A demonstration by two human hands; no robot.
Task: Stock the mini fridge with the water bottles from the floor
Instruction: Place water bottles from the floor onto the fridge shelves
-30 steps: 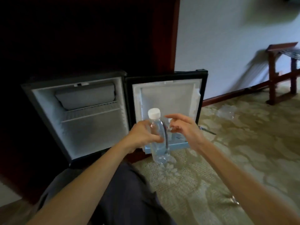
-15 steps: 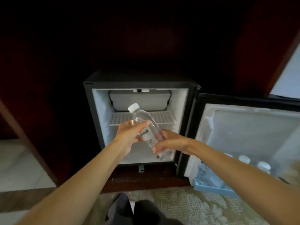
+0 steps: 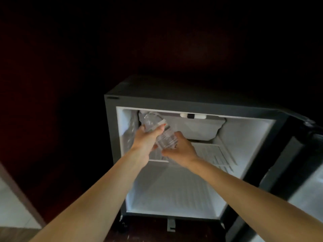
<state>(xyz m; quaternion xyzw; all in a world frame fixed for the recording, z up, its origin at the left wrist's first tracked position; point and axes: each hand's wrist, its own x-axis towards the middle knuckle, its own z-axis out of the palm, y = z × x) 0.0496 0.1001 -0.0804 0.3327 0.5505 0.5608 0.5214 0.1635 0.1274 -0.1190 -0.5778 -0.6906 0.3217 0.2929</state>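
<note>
The mini fridge (image 3: 192, 102) stands open, its white inside lit against a dark cabinet. A clear water bottle (image 3: 158, 130) lies tilted, its top pointing up and left into the upper left part of the fridge, above the wire shelf (image 3: 215, 156). My left hand (image 3: 146, 138) grips the bottle around its middle, thumb over the top. My right hand (image 3: 180, 151) holds the bottle's lower end from the right. The cap is blurred against the freezer box (image 3: 197, 128).
The fridge door (image 3: 297, 180) hangs open at the right edge. The fridge's lower compartment floor (image 3: 171, 193) holds nothing visible. Dark wooden cabinet panels surround the fridge, and a pale surface (image 3: 12, 206) shows at the lower left.
Both hands have carried the bottle forward and up, from in front of the fridge into its upper left part. The view has closed in on the fridge; the door shelf bottles have left view.
</note>
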